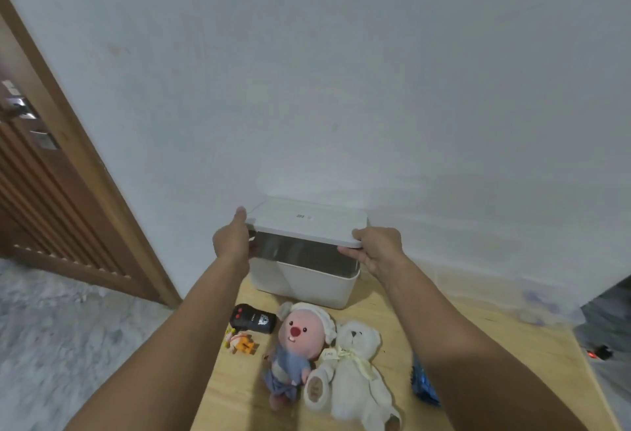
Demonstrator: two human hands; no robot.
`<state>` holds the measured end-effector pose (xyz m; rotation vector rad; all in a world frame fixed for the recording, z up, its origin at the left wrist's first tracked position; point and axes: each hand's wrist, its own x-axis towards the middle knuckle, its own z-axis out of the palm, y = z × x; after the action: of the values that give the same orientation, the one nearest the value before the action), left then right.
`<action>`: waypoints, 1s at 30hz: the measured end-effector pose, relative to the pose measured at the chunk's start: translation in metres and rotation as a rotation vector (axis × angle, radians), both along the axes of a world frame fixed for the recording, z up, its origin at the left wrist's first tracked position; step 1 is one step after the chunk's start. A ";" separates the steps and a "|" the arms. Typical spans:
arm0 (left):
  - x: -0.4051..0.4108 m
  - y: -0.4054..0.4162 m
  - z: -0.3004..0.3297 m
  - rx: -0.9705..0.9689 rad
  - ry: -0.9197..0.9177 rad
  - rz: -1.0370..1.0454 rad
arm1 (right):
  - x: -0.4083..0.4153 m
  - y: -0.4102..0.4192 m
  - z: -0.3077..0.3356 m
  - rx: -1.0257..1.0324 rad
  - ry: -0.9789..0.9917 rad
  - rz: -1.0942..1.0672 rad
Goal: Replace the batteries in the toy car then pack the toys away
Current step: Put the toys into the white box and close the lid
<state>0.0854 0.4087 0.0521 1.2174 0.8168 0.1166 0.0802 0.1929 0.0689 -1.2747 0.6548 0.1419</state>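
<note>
A white storage box (309, 282) stands at the far side of the wooden table (478, 338), against the wall. Its flat white lid (307, 222) is raised a little above the box rim. My left hand (232, 237) grips the lid's left edge and my right hand (377, 248) grips its right front corner. In front of the box lie a black remote control (254, 318), a small orange and yellow toy (240, 343), a pink plush in blue clothes (295, 345) and a white teddy bear (355, 369). A blue packet (423, 384) shows beside my right forearm.
A brown wooden door (51, 191) with a metal handle stands at the left, above a grey marbled floor (68, 345). A plain white wall rises behind the box. A dark object with a red light (597, 352) lies off the table's right edge.
</note>
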 end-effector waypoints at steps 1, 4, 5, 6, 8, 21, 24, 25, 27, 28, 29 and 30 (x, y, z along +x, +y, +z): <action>0.003 0.002 0.006 0.005 -0.022 -0.006 | 0.000 0.001 0.001 0.000 -0.005 -0.002; 0.008 0.009 0.011 0.085 -0.029 0.001 | -0.004 0.003 0.006 -0.007 -0.038 -0.004; 0.010 0.011 0.010 0.103 -0.029 -0.008 | -0.006 0.001 0.007 -0.022 -0.046 0.001; 0.011 0.013 0.008 0.105 -0.031 -0.022 | -0.008 -0.002 0.007 -0.039 -0.051 0.009; 0.011 0.011 0.008 0.130 -0.027 -0.074 | -0.013 -0.013 0.007 -0.076 -0.051 0.027; -0.011 -0.101 -0.008 0.382 -0.049 -0.438 | -0.044 -0.148 -0.026 -0.530 0.128 -0.066; -0.027 -0.142 -0.015 0.483 -0.020 -0.543 | -0.063 -0.188 -0.039 -0.606 0.152 -0.108; -0.033 -0.155 -0.019 0.509 -0.004 -0.583 | -0.070 -0.201 -0.046 -0.620 0.170 -0.128; -0.046 -0.183 -0.028 0.576 0.015 -0.662 | -0.087 -0.229 -0.058 -0.633 0.219 -0.142; -0.053 -0.197 -0.033 0.626 0.015 -0.701 | -0.099 -0.243 -0.064 -0.634 0.243 -0.145; -0.059 -0.208 -0.039 0.671 0.020 -0.740 | -0.109 -0.255 -0.073 -0.631 0.264 -0.147; -0.066 -0.222 -0.046 0.709 0.026 -0.791 | -0.120 -0.268 -0.081 -0.624 0.283 -0.142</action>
<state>0.0198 0.1871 0.0061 2.1364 0.2529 -0.2820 -0.0403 -0.0752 -0.0116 -1.8173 1.0837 -0.0051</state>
